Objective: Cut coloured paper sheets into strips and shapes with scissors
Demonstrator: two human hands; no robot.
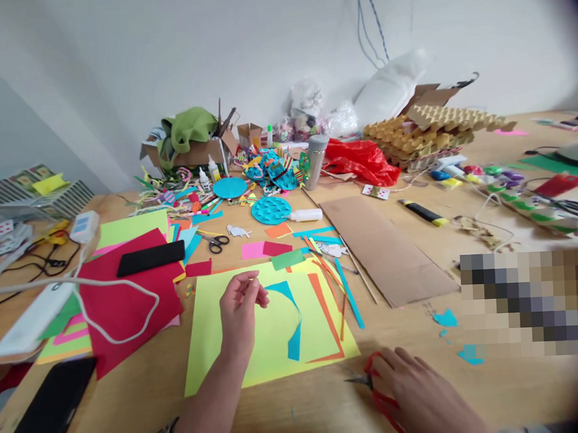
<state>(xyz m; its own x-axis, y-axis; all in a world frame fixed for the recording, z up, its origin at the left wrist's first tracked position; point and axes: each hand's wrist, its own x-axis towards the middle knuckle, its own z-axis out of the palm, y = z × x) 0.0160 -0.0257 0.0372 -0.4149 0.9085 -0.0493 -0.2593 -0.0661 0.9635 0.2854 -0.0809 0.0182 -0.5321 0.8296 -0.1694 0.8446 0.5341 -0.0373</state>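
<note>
My left hand (pixel 241 305) is over the yellow sheet of paper (pixel 271 364), thumb and fingers pressed together; what they hold, if anything, is hidden. Just right of its fingertips, a curved scrap of blue paper (pixel 293 347) shows against the yellow sheet; I cannot tell whether it touches the hand. My right hand (pixel 409 383) is closed around red-handled scissors (pixel 375 382) low over the wooden table, right of the sheet's near corner. Their blades point left. An orange paper strip (pixel 326 310) lies along the sheet's right side.
At left lie a red sheet (pixel 130 300), a black phone (pixel 48 406) and a white cable (pixel 149 312). Black scissors (pixel 217 243), a glue bottle (pixel 305 214) and a blue disc (pixel 269 210) sit beyond the yellow sheet. Cardboard (pixel 386 250) and a utility knife (pixel 423 212) lie right.
</note>
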